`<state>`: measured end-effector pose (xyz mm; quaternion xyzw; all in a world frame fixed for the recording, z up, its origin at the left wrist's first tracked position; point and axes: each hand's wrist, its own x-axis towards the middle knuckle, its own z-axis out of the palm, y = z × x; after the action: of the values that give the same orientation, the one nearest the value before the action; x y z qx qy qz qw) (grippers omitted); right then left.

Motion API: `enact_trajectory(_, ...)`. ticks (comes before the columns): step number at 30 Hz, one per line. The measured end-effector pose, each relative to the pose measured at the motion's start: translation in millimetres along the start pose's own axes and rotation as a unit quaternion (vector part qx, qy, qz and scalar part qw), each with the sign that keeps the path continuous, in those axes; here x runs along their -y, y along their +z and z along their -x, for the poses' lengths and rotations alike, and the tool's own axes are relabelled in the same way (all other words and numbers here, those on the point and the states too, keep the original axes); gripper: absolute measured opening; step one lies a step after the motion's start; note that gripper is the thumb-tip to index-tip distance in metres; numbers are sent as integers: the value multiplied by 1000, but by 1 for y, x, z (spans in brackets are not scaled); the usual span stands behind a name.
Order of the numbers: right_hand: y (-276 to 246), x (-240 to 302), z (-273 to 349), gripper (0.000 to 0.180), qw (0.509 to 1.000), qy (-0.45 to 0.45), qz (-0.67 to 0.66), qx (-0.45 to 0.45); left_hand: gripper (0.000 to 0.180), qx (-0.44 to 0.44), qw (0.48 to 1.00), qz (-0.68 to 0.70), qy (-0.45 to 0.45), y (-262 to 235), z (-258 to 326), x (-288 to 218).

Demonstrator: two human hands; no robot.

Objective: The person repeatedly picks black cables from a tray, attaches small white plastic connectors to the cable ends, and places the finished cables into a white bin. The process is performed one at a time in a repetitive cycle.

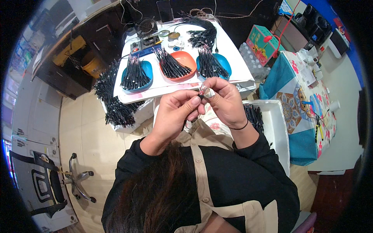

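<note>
In front of my chest, both hands meet at the near edge of the white table. My left hand (176,110) pinches a black cable (201,96) near its end, where short thin reddish wires stick out. My right hand (225,95) is closed at the same cable end, its thumb and fingers at the wires. Something whitish shows at its fingertips, too small to make out. Just beyond the hands, bundles of similar black cables (171,65) lie across a blue bowl (149,69), an orange bowl (185,58) and another blue bowl (224,62).
On the white table (237,58) stand a blue device (144,50), a tape roll (164,33) and a cable heap (200,29). More cables (116,101) hang at the left. A white foam box (278,132) holds cables at the right, near a cloth-covered table (307,105). A chair (48,178) stands left.
</note>
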<state>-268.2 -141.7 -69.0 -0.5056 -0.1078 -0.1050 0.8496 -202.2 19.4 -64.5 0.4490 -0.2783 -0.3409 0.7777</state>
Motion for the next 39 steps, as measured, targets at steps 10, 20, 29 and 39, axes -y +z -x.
enact_trajectory(10,-6,-2,7,28,991,69,-112,0,14,13,999,-6,-42,-5,1,6)
enact_trajectory(20,-7,-4,8,19,990,125,-69,2,16,-1,999,4,-35,-1,3,9)
enact_trajectory(29,-19,-11,9,24,996,84,9,-1,16,-18,997,-50,-54,-5,1,12)
enact_trajectory(39,-15,8,5,18,927,-34,366,-77,17,-45,985,-169,7,-5,-5,18)
